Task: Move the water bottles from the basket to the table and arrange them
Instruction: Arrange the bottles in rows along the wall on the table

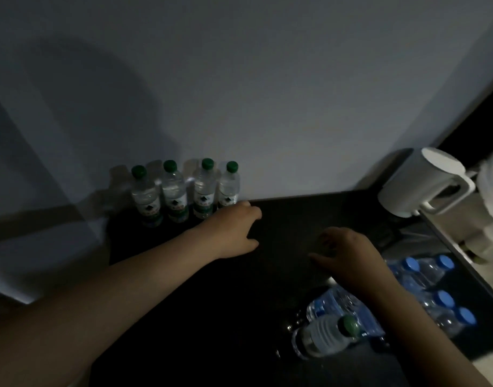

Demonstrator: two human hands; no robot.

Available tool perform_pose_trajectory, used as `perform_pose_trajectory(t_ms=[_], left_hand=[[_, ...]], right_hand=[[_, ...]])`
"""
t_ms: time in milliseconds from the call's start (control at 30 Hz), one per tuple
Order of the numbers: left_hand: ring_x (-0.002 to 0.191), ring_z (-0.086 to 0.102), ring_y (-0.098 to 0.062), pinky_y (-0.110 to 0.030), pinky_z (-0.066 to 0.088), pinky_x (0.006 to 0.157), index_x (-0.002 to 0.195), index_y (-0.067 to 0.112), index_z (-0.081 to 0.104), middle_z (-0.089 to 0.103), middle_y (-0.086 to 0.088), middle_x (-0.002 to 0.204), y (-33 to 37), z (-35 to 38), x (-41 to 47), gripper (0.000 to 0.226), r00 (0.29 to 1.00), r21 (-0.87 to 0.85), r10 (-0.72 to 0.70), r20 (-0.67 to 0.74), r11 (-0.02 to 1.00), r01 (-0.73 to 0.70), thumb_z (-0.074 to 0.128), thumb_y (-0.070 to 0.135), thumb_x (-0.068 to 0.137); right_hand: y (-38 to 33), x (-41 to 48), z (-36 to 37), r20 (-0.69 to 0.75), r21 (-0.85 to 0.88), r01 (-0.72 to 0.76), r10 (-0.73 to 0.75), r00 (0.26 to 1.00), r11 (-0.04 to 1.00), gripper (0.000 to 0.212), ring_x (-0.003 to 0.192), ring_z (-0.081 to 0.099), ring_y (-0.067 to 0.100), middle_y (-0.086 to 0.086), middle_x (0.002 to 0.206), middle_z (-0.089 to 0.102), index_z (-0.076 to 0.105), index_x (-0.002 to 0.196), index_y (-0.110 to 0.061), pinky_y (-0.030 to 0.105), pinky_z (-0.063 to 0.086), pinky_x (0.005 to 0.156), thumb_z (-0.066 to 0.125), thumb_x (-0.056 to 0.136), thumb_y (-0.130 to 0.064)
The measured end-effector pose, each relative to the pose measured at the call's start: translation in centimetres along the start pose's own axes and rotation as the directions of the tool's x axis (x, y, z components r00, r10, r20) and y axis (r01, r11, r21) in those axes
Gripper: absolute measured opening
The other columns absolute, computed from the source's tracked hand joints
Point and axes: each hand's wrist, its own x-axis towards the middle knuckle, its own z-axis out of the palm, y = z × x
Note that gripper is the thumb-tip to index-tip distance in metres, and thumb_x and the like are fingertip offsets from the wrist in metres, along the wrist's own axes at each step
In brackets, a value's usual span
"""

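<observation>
Left hand (234, 230) empty, fingers loosely spread beside four upright green-capped clear plastic bottles (183, 191); right hand (348, 255) empty, curled. Best kept tight along wall.

A dim private room, likely a home or hotel room: a dark desk (295, 219) against a plain wall (267, 93), a white electric kettle (424, 182) at the right edge, and bottled water (181, 188) lined up behind.
</observation>
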Motion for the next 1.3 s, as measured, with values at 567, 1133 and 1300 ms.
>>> perform_pose_trajectory(t_ms=[567,1133,1300], left_hand=[[0.106,0.054,-0.012,-0.032,0.051,0.092,0.134,0.022,0.045,0.047,0.003,0.125,10.8,7.0,-1.2,0.057,0.978,-0.056,0.115,0.174,0.993,-0.107,0.067,0.036,0.084],[0.093,0.056,-0.015,-0.034,0.052,0.085,0.115,0.019,0.054,0.048,0.001,0.109,15.7,12.0,0.0,0.037,0.95,-0.02,0.092,0.297,0.996,-0.09,0.065,0.033,0.082],[0.095,0.054,-0.014,-0.03,0.05,0.084,0.118,0.019,0.052,0.048,0.0,0.114,16.4,13.0,0.7,0.039,0.939,0.028,0.095,0.331,0.994,-0.11,0.063,0.035,0.085]], right_hand=[[10.1,-10.6,-0.4,-0.094,0.093,-0.177,0.185,0.978,0.98,0.031,0.088,0.054,0.001,-0.007,0.106,0.062,0.061,0.11,-0.023,0.017,0.046,0.071,0.068,0.081,-0.033],[16.3,-11.0,1.1,-0.099,0.166,-0.272,0.291,0.952,0.948,0.044,0.064,0.055,0.003,-0.004,0.115,0.053,0.051,0.124,-0.023,0.009,0.043,0.045,0.068,0.084,-0.029],[16.8,-9.7,1.7,-0.093,0.161,-0.283,0.301,0.949,0.945,0.05,0.096,0.058,0.014,0.003,0.12,0.051,0.048,0.127,-0.021,0.03,0.054,0.082,0.07,0.083,-0.031]])
